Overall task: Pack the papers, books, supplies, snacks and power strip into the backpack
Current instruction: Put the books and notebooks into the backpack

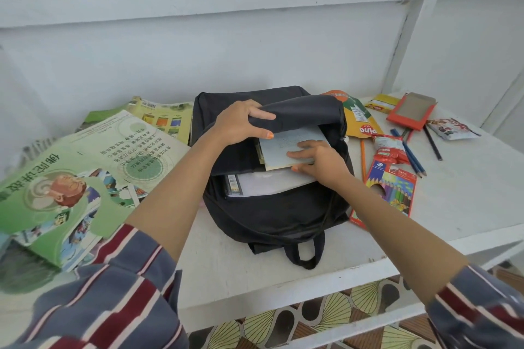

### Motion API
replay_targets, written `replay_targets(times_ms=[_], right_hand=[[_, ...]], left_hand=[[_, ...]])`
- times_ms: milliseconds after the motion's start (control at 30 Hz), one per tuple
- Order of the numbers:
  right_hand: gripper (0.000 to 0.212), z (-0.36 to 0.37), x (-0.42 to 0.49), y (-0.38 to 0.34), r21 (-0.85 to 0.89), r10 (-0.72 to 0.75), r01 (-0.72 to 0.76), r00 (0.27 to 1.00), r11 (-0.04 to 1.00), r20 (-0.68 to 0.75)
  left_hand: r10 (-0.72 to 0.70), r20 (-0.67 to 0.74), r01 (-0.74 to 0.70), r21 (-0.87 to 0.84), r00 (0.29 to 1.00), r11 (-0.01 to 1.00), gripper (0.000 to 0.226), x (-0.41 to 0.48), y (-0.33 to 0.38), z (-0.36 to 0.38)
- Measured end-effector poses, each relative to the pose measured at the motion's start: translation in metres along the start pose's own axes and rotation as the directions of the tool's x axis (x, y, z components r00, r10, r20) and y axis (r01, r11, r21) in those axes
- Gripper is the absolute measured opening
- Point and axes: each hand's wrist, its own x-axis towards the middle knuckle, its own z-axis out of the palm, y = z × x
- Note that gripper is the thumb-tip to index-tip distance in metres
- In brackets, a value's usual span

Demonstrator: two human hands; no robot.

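White table (453, 178), white wall (255, 51), left fingers (263, 115) clamped on backpack flap (306, 110), right fingers (297, 154) seemingly pinching book (289, 142)

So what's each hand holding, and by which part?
The left hand grips the backpack by its top flap's edge, holding it open. The right hand pinches the book at its near edge, fingers on the cover.

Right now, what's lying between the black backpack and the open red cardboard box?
In the head view, a yellow snack pouch lies between the backpack and the red box, its left edge meeting the bag.
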Motion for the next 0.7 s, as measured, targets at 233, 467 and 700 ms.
replay_targets(times_ms=[233, 467, 700], right_hand=[[0.038, 0.0, 0.021, 0.011, 0.044, 0.007, -0.009, 1.0, 0.999, 0.027], [0.038, 0.004, 0.033, 0.013, 0.053, 0.024, -0.025, 1.0, 0.998, 0.006], [0.038, 0.007, 0.041, 0.015, 0.066, 0.025, -0.024, 0.999, 0.998, -0.023]], left_hand=[[-0.01, 0.006, 0.01, -0.02, 1.0, 1.0, 0.042, 0.003, -0.003, 0.0], [-0.006, 0.023, 0.007, -0.029, 1.0, 1.0, 0.041, 0.004, -0.004, -0.001], [-0.011, 0.033, 0.012, -0.029, 0.999, 0.999, 0.041, 0.004, -0.007, 0.001]])
